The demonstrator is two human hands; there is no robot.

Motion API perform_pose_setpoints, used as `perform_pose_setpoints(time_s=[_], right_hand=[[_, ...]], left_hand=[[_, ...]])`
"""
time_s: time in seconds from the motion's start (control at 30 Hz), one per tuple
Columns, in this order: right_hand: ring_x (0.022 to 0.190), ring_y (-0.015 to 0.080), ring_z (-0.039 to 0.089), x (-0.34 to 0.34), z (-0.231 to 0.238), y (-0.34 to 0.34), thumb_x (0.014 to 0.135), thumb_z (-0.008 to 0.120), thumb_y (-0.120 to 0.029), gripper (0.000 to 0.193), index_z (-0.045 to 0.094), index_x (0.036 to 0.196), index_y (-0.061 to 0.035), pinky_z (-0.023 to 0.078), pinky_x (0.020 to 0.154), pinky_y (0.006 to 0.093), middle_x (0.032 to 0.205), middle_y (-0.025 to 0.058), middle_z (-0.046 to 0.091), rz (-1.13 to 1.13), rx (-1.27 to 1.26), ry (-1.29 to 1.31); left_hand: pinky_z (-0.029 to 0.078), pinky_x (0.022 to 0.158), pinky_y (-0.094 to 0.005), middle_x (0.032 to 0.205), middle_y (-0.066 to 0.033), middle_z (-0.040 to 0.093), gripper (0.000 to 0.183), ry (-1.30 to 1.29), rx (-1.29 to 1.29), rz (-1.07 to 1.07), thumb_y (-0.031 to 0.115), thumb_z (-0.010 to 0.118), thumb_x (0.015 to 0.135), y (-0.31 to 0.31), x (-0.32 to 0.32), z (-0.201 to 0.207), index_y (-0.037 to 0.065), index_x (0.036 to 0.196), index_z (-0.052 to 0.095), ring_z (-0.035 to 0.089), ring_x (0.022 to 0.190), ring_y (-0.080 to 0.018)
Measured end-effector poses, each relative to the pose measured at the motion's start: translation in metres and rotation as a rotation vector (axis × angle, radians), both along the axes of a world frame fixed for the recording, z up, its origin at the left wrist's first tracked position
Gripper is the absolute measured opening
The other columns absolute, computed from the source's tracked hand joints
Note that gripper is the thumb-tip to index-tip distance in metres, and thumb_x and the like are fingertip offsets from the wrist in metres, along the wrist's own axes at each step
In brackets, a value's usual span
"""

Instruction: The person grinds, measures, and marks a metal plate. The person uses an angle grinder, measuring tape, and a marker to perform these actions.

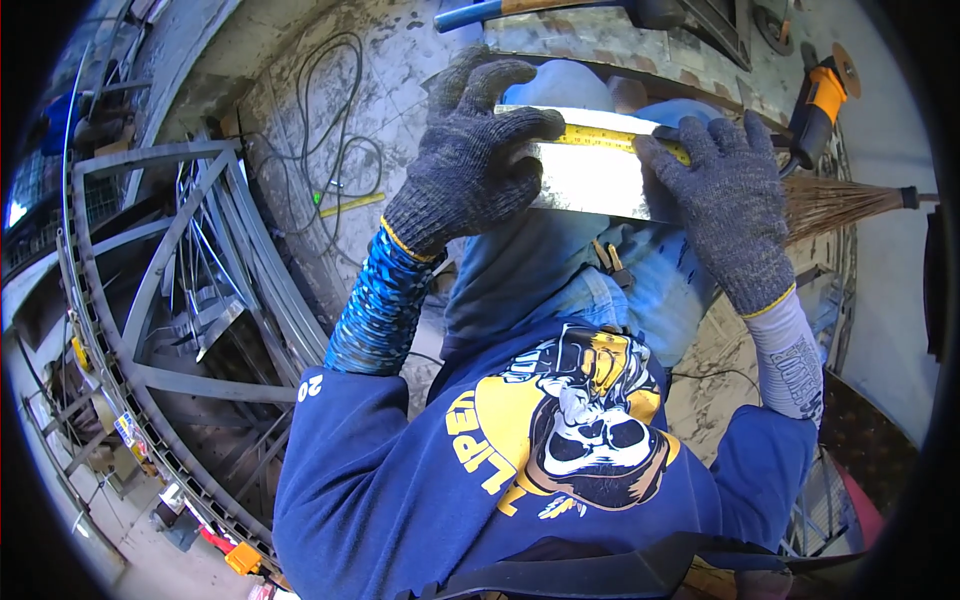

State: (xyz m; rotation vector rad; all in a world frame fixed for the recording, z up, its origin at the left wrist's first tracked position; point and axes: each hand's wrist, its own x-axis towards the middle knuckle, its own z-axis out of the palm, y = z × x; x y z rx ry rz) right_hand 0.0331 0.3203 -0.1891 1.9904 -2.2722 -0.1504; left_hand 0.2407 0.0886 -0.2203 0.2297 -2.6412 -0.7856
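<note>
Holding tape measure (600, 138): 2 half-curled hands (470, 155) (728, 200)

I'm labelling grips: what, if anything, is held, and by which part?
The grey-gloved left hand and right hand hold a shiny silver rectangular metal plate by opposite ends; a yellow measuring tape lies along it.
</note>
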Motion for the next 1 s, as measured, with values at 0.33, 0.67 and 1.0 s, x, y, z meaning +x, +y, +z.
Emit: perform_pose_setpoints(time_s=[0.33, 0.67, 1.0], right_hand=[[0.131, 0.0351, 0.059, 0.001, -0.002, 0.0, 0.096, 0.069, -0.016, 0.048, 0.068, 0.143, -0.0283, 0.037, 0.122, 0.0687, 0.133, 0.0111, 0.063, -0.008, 0.006, 0.022], [0.136, 0.0358, 0.059, 0.005, 0.003, -0.002, 0.096, 0.068, -0.01, 0.052, 0.069, 0.143, -0.0294, 0.036, 0.124, 0.0653, 0.138, 0.0099, 0.066, -0.048, 0.029, -0.005], [0.132, 0.0348, 0.057, 0.004, 0.001, -0.002, 0.096, 0.068, -0.019, 0.044, 0.071, 0.14, -0.0266, 0.037, 0.122, 0.0669, 0.133, 0.0096, 0.064, -0.012, -0.011, 0.021]], left_hand=[[0.029, 0.129, -0.0597, 0.15, -0.018, 0.058, 0.046, -0.026, -0.016, -0.032, 0.006, 0.082, 0.074, 0.002, -0.007, 0.004, 0.021, 0.117, 0.08, 0.045, 0.147, -0.047], [0.035, 0.125, -0.0616, 0.15, -0.0168, 0.056, 0.051, -0.051, -0.117, -0.05, 0.006, 0.082, 0.071, 0.005, -0.012, 0.007, 0.023, 0.118, 0.079, 0.04, 0.149, -0.0498], [0.034, 0.123, -0.0662, 0.15, -0.0167, 0.056, 0.054, -0.095, -0.182, -0.077, 0.004, 0.079, 0.071, 0.003, -0.013, 0.003, 0.027, 0.12, 0.079, 0.041, 0.149, -0.0512]])
